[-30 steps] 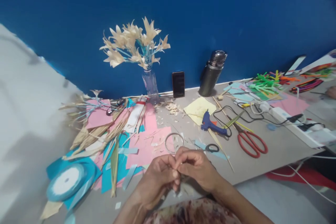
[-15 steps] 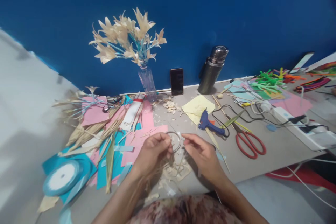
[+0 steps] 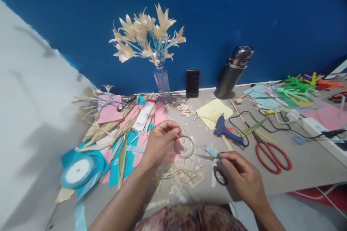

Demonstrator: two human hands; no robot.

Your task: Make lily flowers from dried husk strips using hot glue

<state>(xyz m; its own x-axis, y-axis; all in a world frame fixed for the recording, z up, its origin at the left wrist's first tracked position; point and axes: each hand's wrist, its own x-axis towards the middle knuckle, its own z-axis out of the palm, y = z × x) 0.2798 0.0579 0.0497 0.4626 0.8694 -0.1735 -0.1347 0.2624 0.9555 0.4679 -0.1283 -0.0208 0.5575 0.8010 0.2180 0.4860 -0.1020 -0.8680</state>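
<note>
My left hand (image 3: 160, 143) pinches a thin grey ring, apparently coiled wire (image 3: 193, 148), between thumb and fingertips. The ring hangs upright to the right of the fingers. My right hand (image 3: 243, 175) has its thumb and fingers closed on one handle loop of small black-handled scissors (image 3: 216, 158). Their blades point left toward the ring without touching it. A light-blue strip (image 3: 210, 150) lies just behind the scissors. Pale dried shreds (image 3: 187, 175) are scattered on the table below the ring.
A blue glue gun (image 3: 226, 133) and red-handled scissors (image 3: 272, 155) lie to the right. Behind are a phone (image 3: 192, 83), a flask (image 3: 232, 74) and a bottle (image 3: 163, 85) of pale flowers. At left are papers, dried husks and a ribbon roll (image 3: 78, 170). A power strip (image 3: 316, 130) sits far right.
My right hand has moved right, away from the ring, and now grips the small black scissors. My left hand still holds the ring. The view has shifted slightly.
</note>
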